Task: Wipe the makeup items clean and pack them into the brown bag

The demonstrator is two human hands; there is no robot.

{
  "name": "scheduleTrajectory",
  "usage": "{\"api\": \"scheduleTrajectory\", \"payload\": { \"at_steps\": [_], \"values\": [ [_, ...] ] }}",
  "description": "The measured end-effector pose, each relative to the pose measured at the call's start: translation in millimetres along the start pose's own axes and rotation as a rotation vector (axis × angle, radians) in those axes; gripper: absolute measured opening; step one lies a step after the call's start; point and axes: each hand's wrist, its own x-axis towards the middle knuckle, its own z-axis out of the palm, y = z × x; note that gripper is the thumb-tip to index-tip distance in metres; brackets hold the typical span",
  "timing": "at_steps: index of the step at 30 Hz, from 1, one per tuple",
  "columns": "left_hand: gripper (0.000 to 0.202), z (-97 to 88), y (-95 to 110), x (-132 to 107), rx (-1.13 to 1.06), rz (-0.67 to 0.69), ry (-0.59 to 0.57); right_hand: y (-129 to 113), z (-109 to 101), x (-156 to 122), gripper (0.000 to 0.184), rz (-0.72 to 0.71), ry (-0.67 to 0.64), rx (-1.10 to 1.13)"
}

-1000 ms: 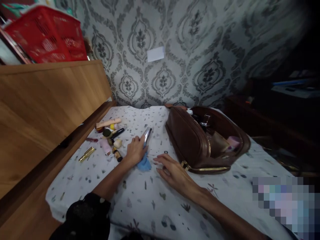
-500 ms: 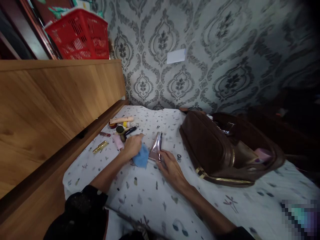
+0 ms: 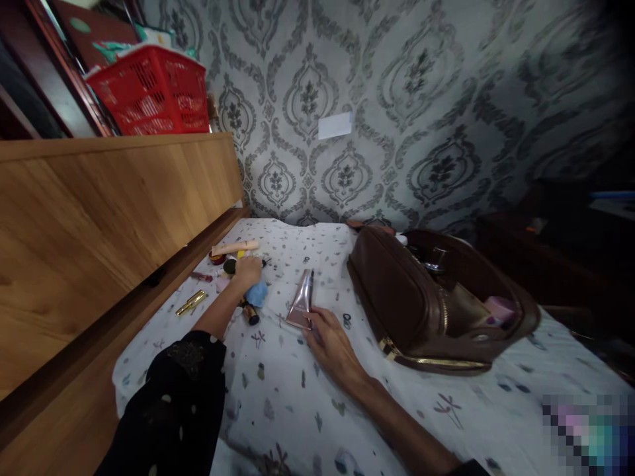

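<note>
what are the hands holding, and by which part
Right hand: the pinkish tube, by the edge near its wide end. Left hand: a blue cloth, grip hidden.

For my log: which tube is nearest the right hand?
The shiny pinkish tube, touched by the right hand; the peach tube lies farther off, beyond the left hand.

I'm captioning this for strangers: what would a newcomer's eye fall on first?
Probably the red basket, upper left above the wood panel, then the open brown bag at right on the sheet. Left of the bag, the left hand holds a blue cloth and the right hand touches a tube.
</note>
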Motion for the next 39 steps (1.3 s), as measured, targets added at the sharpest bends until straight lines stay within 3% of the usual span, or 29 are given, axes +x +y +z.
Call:
{"api": "scheduleTrajectory", "payload": {
  "at_steps": [4, 9, 14, 18, 27, 31, 34, 39],
  "values": [
    [0.027, -8.2, -8.3, 2.3, -0.089, 0.010, 0.069, -1.9, -3.4, 1.5, 0.030, -0.002, -0.028, -0.011],
    [0.038, -20.4, -43.7, -7.3, -0.106, -0.131, 0.179, -4.2, -8.1, 1.6, 0.032, 0.003, -0.065, -0.020],
    [0.033, -9.3, -62.7, -18.3, -0.099, -0.247, 0.107, -5.5, -10.0, 1.7, 0.031, -0.008, -0.077, -0.021],
    [0.033, 1.4, -44.9, -21.0, -0.140, -0.198, 0.063, -6.7, -11.4, 2.7, 0.030, -0.012, -0.075, -0.017],
    [0.027, 4.8, 32.9, -34.3, -0.273, 0.109, 0.103, -5.0, -10.0, 2.3, 0.028, -0.031, -0.049, -0.025],
    [0.030, 2.7, 44.7, -26.3, -0.354, 0.183, 0.136, -3.4, -9.3, 1.8, 0.028, -0.028, -0.046, -0.025],
    [0.036, -1.1, 31.6, -12.9, -0.345, 0.124, 0.156, -2.6, -9.3, 1.6, 0.028, -0.026, -0.061, -0.016],
    [0.031, -0.7, -22.6, 3.4, -0.200, -0.115, 0.113, -2.1, -10.3, 0.8, 0.029, -0.026, -0.072, -0.020]
  ]
}}
